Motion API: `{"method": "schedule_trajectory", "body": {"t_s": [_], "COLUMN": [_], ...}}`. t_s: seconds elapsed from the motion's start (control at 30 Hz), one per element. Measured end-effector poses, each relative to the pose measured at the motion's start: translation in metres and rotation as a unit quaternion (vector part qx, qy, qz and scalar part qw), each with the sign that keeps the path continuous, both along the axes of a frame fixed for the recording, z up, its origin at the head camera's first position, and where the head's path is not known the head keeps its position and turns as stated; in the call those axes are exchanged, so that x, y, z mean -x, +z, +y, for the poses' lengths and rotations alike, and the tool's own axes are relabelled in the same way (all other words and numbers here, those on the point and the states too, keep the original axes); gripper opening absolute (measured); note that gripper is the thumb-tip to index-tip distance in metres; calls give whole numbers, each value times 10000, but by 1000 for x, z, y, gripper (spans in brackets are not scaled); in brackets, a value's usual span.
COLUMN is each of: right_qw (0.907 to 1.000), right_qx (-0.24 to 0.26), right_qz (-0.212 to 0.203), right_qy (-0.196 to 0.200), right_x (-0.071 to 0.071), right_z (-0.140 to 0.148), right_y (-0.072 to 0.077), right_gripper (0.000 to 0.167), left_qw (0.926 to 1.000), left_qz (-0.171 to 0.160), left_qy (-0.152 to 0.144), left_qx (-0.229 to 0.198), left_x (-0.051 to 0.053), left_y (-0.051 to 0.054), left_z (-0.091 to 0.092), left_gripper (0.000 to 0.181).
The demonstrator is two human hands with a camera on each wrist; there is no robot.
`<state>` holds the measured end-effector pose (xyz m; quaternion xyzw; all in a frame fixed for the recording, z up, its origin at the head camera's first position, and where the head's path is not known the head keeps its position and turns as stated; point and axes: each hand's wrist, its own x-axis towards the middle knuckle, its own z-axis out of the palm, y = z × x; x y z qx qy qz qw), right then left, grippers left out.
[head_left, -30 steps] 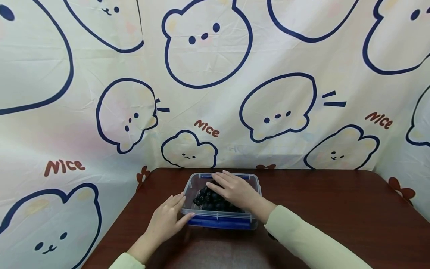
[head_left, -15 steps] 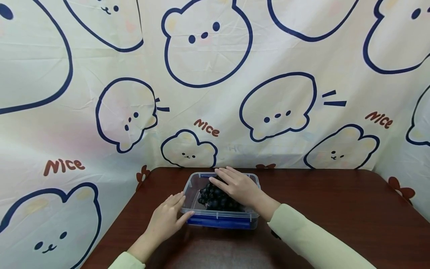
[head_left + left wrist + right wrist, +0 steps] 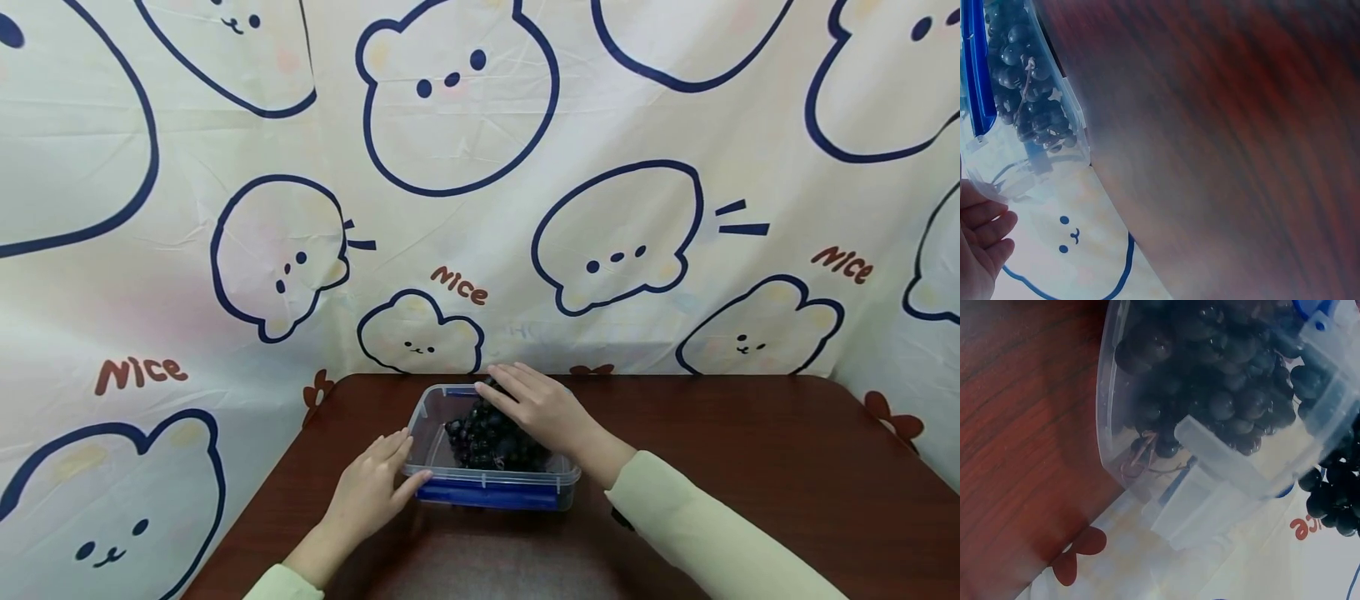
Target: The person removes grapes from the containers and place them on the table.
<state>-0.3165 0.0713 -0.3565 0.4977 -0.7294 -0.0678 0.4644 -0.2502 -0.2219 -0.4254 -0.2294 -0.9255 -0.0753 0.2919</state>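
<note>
A clear plastic food box (image 3: 442, 462) with a blue front clip (image 3: 487, 494) stands without a lid on the table, with dark grapes (image 3: 480, 442) in it. My left hand (image 3: 371, 487) rests at its left front corner, fingers fairly straight along the side and thumb at the front. From above, my right hand (image 3: 543, 408) holds a bunch of these grapes, its palm side hidden. Some grapes (image 3: 1335, 497) show above the box rim in the right wrist view, where the hand itself is out of sight. Grapes (image 3: 1025, 81) also show through the box wall in the left wrist view.
The brown wooden table (image 3: 720, 467) extends on both sides of the box. Behind it hangs a pale cloth (image 3: 510, 208) with blue-outlined cartoon bears, and similar cloth comes down at the left and right sides.
My right hand has moved slightly up and to the right, and the grapes under it have shifted right and up with it. The left hand and the box stay about where they were.
</note>
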Motion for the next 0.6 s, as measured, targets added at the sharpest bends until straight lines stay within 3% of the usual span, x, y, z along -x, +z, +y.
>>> {"method": "schedule_trajectory", "body": {"t_s": [0.6], "right_qw": [9989], "right_qx": [423], "right_qz": [208], "right_qy": [4], "right_x": [5], "right_z": [15], "right_y": [14], "right_gripper": [48], "left_qw": [10000], "left_qz": [63], "left_qy": [-16], "left_qx": [-29], "left_x": [-1], "left_y": [-1], "left_z": [0], "left_gripper": [58]}}
